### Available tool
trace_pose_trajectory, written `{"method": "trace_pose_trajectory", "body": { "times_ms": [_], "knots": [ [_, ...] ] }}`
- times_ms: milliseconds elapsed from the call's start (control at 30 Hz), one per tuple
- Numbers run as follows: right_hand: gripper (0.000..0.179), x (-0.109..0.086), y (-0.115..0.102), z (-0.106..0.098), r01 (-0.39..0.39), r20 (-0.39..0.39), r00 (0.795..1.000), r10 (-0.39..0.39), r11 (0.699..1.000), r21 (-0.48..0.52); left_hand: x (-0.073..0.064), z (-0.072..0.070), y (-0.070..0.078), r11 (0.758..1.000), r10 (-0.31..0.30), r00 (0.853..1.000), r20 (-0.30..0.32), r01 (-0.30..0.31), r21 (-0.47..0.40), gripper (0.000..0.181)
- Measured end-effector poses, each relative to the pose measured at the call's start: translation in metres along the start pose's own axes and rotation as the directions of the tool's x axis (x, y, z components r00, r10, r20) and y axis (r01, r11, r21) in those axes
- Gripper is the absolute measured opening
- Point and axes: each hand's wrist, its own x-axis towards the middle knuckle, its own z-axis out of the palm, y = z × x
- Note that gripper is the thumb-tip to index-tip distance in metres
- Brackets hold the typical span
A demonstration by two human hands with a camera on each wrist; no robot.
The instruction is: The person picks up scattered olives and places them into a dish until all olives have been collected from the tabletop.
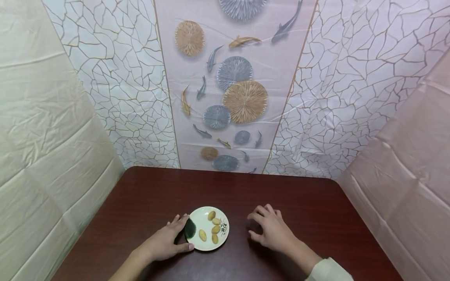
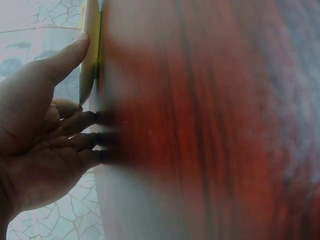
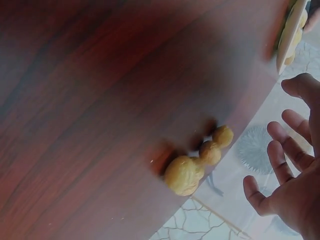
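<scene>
A round white plate (image 1: 207, 244) with a dark green patch at its left lies on the table, carrying several small yellow-brown oval pieces (image 1: 216, 229). My left hand (image 1: 163, 240) holds the plate at its left side, thumb on the near rim and index finger at the far-left rim. In the left wrist view its other fingers (image 2: 82, 142) reach down by the tabletop. My right hand (image 1: 274, 230) hovers to the right of the plate, fingers loosely bent and spread, holding nothing. The right wrist view shows several similar pieces (image 3: 182, 175) on the table near that hand.
The dark red-brown wooden table (image 1: 225, 187) has rounded far corners. A patterned cloth (image 1: 225, 109) hangs behind it, and pale cloth walls (image 1: 52, 136) close in both sides.
</scene>
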Motion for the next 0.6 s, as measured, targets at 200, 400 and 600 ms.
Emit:
{"method": "trace_pose_trajectory", "body": {
  "times_ms": [200, 400, 600],
  "knots": [
    [0.034, -0.001, 0.009, -0.001, -0.066, 0.036, 0.997, 0.066, 0.998, -0.010, 0.002, -0.001, 0.001, 1.000, -0.002, 1.000, 0.006, 0.002, -0.004, 0.109],
    [0.035, -0.004, 0.016, 0.001, -0.113, 0.087, 0.990, 0.115, 0.993, -0.028, 0.003, 0.000, -0.001, 1.000, -0.001, 1.000, 0.008, 0.000, 0.002, 0.109],
    [0.032, -0.006, 0.022, 0.002, -0.129, 0.095, 0.986, 0.134, 0.990, -0.050, 0.003, 0.001, -0.002, 1.000, -0.003, 1.000, 0.010, 0.003, 0.007, 0.109]
  ]
}}
